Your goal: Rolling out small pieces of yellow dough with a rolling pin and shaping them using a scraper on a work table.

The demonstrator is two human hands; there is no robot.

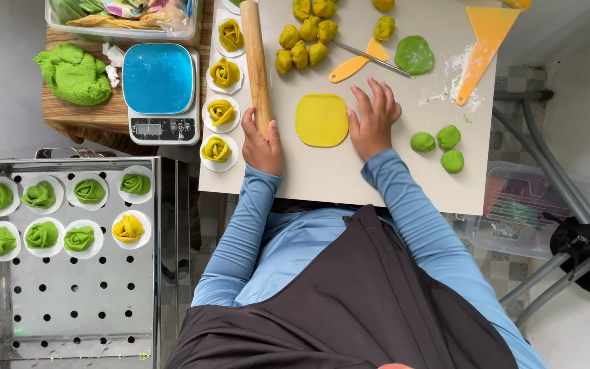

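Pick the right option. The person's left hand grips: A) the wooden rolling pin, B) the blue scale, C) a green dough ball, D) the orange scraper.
A: the left hand is closed round the lower end of the wooden rolling pin, while the right hand rests flat beside the yellow dough sheet.
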